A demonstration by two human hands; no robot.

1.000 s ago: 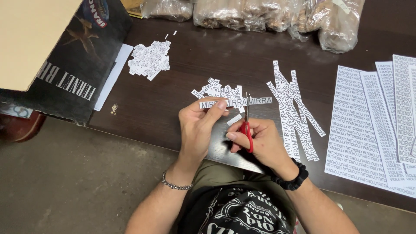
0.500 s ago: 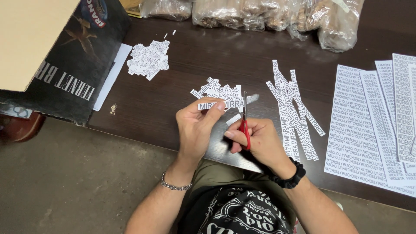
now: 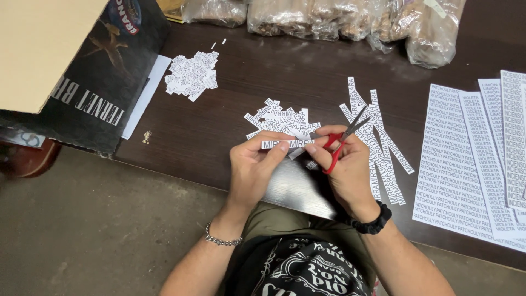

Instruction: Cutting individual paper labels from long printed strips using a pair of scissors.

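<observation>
My left hand (image 3: 253,170) pinches a short white paper strip (image 3: 287,144) printed with black words, held just above the dark table's front edge. My right hand (image 3: 345,167) grips red-handled scissors (image 3: 341,141), blades slightly apart and pointing up and to the right, away from the strip. Right behind both hands lies a small heap of cut labels (image 3: 279,120). Several long uncut strips (image 3: 378,137) lie fanned out to the right of the scissors.
A second heap of cut labels (image 3: 192,75) lies at back left beside a dark cardboard box (image 3: 87,82). Printed sheets (image 3: 471,164) overlap at the right. Clear plastic bags (image 3: 350,22) line the back edge. The dark wooden table (image 3: 219,131) ends near my lap.
The strip in my left hand has become shorter. The scissors have swung from upright over the strip to tilted right, clear of it.
</observation>
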